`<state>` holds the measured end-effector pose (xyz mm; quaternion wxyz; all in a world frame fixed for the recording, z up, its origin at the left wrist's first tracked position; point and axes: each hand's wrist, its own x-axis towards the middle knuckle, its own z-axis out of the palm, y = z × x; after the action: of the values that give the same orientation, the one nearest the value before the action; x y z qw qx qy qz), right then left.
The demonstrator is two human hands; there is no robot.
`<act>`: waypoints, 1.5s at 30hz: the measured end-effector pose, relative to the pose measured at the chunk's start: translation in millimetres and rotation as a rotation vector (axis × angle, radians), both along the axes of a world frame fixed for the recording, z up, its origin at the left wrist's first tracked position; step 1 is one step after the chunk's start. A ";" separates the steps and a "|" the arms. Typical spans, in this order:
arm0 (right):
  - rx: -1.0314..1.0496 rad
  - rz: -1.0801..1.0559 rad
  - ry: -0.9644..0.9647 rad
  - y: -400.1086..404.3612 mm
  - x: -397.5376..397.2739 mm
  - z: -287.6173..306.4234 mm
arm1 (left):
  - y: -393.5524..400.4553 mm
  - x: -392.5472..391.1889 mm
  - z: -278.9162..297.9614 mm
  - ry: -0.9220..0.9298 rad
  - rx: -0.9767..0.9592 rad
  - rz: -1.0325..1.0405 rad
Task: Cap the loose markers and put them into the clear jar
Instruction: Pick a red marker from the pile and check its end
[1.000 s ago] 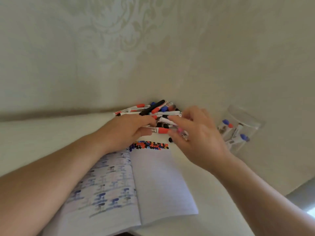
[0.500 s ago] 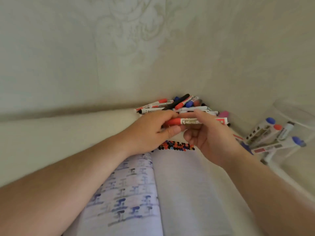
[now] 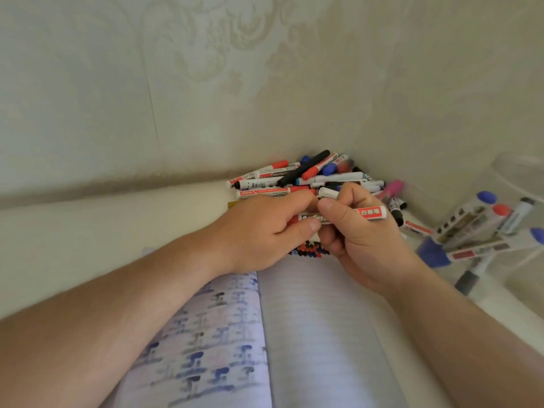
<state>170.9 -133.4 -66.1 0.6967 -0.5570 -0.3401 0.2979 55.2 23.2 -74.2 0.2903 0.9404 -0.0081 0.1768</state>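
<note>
Both hands meet over the table, holding one red marker (image 3: 371,212) level between them. My left hand (image 3: 265,228) grips its left end, where the red cap is mostly hidden by the fingers. My right hand (image 3: 353,231) curls round the white barrel, whose red-printed tail sticks out to the right. Behind the hands, a pile of loose markers (image 3: 309,175) in red, blue, black and pink lies against the wall. The clear jar (image 3: 518,178) stands at the right edge with several capped markers (image 3: 482,231) leaning inside it.
An open notebook (image 3: 309,334) lies under my forearms, with marker scribbles on its left page and a row of coloured dots at the top of the right page. The patterned wall (image 3: 235,83) closes off the back and right. Stray markers (image 3: 397,206) lie between pile and jar.
The red marker came up out of the pile into both hands. My right hand has shifted from pinching it with the fingertips to curling round the barrel. The view swung right, closer to the jar.
</note>
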 end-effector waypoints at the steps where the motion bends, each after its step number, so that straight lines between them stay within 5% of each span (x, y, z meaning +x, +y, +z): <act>1: 0.000 0.013 -0.010 -0.9 0.9 0.7 | -2.1 0.3 0.8 -0.006 -0.015 -0.009; 10: -0.023 0.080 -0.184 -16.8 16.4 4.6 | 4.9 -1.8 2.0 0.088 -0.115 -0.004; 16: 0.126 -0.036 0.133 -39.0 28.7 29.1 | 13.8 -5.1 2.2 0.203 -0.296 -0.014; 22: -0.157 -0.047 -0.197 -48.5 26.2 19.8 | 17.0 -3.0 0.0 0.208 -0.104 0.039; 30: -0.371 -0.250 -0.285 -40.4 20.5 -6.8 | 14.5 -4.6 0.8 0.173 0.067 -0.015; 45: -0.501 -0.347 -0.521 -35.3 7.5 -5.1 | 11.8 -2.3 -0.2 0.164 0.038 -0.005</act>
<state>178.5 -168.7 -71.2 0.4695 -0.8157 -0.3231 0.0984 52.9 34.9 -74.4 0.2725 0.9571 0.0099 0.0982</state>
